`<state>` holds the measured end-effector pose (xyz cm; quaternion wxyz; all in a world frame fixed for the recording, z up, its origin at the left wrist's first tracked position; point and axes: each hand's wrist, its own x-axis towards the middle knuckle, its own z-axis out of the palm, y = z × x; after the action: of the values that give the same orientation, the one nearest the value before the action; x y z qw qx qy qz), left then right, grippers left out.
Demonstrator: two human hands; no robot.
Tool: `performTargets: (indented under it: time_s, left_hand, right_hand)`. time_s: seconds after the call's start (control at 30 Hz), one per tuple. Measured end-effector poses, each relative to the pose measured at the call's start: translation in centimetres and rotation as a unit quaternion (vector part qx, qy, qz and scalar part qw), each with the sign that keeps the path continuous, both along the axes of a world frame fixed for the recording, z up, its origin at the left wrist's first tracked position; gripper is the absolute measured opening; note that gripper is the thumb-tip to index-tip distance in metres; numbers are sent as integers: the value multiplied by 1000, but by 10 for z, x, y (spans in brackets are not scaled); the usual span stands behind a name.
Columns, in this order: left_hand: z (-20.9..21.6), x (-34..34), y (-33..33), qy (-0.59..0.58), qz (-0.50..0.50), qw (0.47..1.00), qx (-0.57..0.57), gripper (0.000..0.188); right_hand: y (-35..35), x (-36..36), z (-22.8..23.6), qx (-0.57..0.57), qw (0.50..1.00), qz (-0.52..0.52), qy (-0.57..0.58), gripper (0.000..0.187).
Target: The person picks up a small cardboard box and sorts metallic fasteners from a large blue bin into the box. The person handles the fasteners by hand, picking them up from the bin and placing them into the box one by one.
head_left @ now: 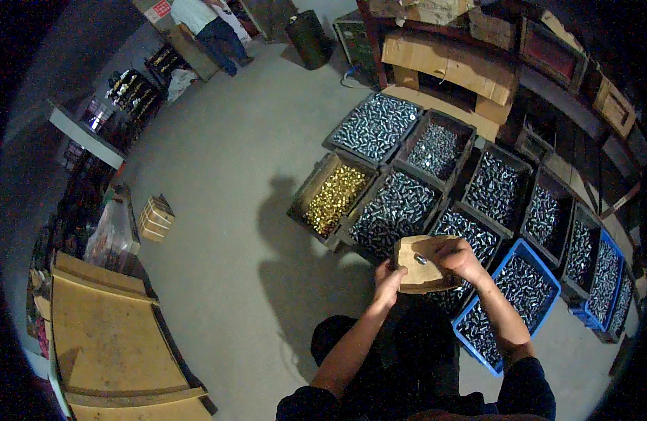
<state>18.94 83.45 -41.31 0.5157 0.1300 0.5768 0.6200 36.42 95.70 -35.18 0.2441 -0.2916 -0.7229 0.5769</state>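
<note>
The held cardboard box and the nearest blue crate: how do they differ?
The cardboard box is smaller than the blue crate. The left hand holds the cardboard box; the blue crate stands below. The cardboard box shows few metal parts; the blue crate, many. Both are open-topped.

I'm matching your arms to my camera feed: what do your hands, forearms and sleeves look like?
The left hand and right hand are ungloved. Both forearms are bare, with no watch or cable visible. The left sleeve and right sleeve are dark, nearly black, and short.
</note>
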Motion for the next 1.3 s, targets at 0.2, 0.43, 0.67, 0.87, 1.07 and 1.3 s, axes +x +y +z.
performTargets:
  time_s: [0.2,0.43,0.67,0.87,1.07,1.3]
  left_hand:
    - [-3,7,3,-5,8,1000,23,65]
    - [22,6,3,15,27,1000,-3,48]
    - [26,9,7,5,19,1000,-18,37]
    - [16,-6,0,15,69,997,-19,35]
    - [19,-5,9,-74,94,993,24,42]
    - [24,-16,0,-24,118,993,17,39]
  right_hand:
    - [23,37,-18,14,998,-48,-49,29]
    - [20,23,10,-79,993,-39,82,23]
    - [-11,7,-3,4,998,-50,-49,34]
    - [32,53,33,0,982,-174,74,27]
    - [14,128,-135,184,918,-60,-345,28]
    - [-21,63,-128,201,776,96,-590,27]
